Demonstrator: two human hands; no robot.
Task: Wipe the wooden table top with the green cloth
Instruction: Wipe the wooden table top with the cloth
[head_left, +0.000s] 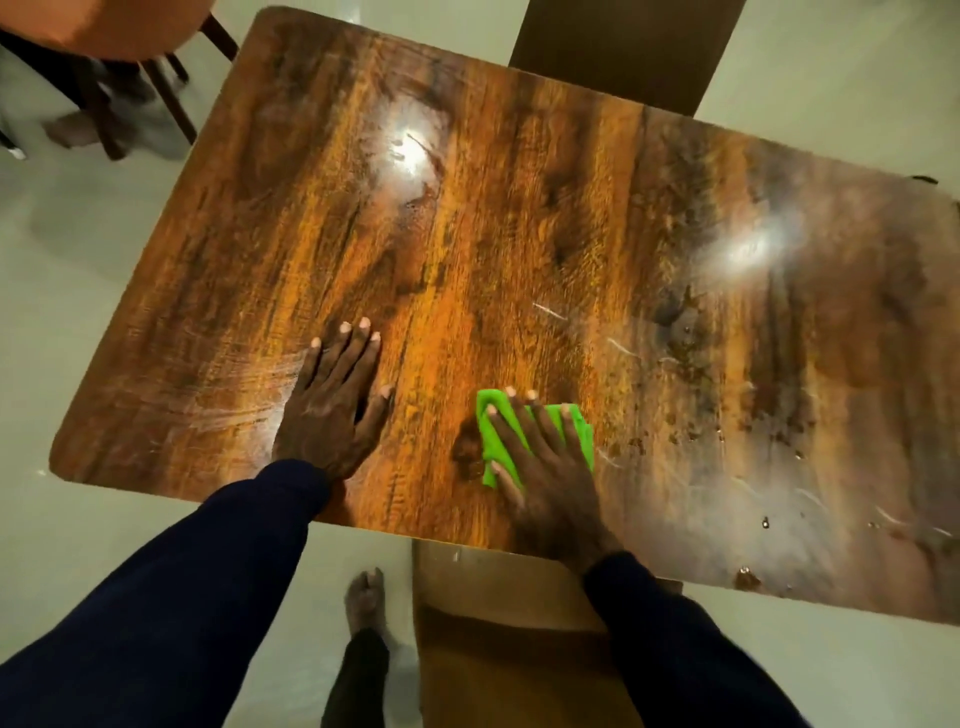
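Observation:
The wooden table top (493, 249) fills most of the view, glossy with streaks and wet smears. A folded green cloth (491, 441) lies near the table's front edge, right of centre. My right hand (545, 467) presses flat on the cloth with fingers spread and straight. To the left of it, my left hand (332, 405) rests flat on the bare wood, fingers straight. Droplets and dark spots (748, 577) sit on the table's right part.
A brown chair seat (498, 623) stands under the table's front edge, beside my bare foot (366, 597). A dark chair back (623, 52) rises behind the far edge. An orange chair with wooden legs (130, 62) stands at the far left on the pale floor.

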